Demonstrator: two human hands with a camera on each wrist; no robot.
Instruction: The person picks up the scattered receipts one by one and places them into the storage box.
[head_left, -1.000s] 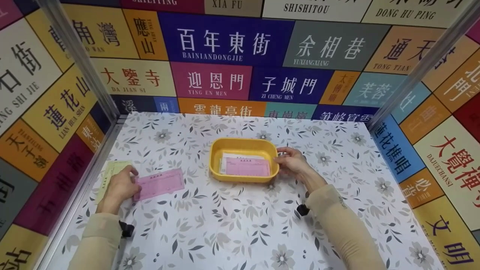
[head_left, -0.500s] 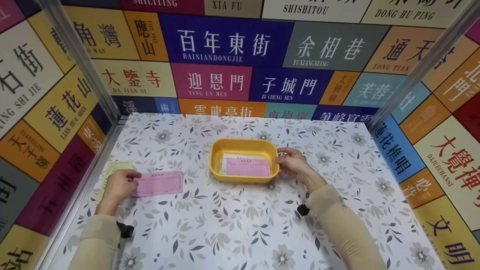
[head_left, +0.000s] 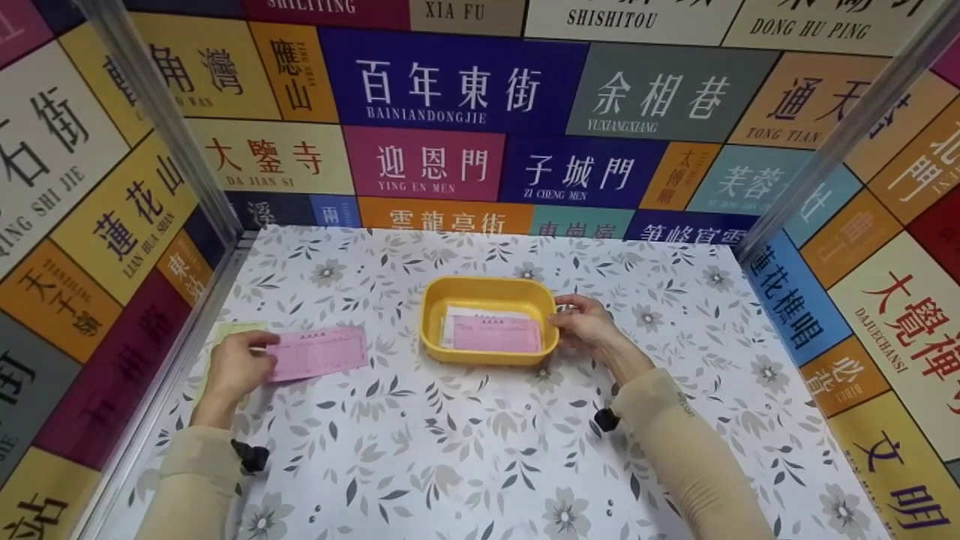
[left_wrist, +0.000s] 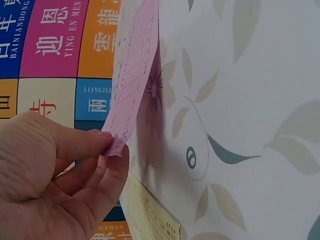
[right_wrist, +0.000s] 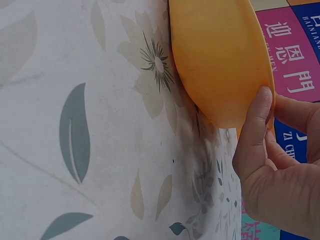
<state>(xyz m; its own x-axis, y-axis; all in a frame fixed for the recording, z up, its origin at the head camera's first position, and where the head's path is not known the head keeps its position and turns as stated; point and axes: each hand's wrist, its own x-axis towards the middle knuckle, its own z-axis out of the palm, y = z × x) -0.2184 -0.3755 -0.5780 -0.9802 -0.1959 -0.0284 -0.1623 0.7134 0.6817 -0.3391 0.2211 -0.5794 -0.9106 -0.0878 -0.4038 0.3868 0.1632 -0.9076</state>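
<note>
My left hand (head_left: 238,367) pinches one end of a pink paper slip (head_left: 319,354) between thumb and fingers. In the left wrist view the slip (left_wrist: 132,75) is raised off the tabletop and casts a shadow. Below that hand lies a pale yellow paper slip (left_wrist: 152,212), mostly covered by the hand in the head view. A yellow plastic basin (head_left: 487,358) stands mid-table, holding another pink slip (head_left: 495,335) on top of white paper. My right hand (head_left: 589,324) grips the basin's right rim, thumb on the outer wall (right_wrist: 220,60).
The table is covered with a white floral cloth (head_left: 450,465). Printed panels (head_left: 427,161) with street names enclose the back and both sides, joined by metal posts (head_left: 817,157) at the corners.
The pink slip in my left hand first straightened level, then rose and tilted slightly, the hand lifting a little with it. The right hand and basin have stayed put.
</note>
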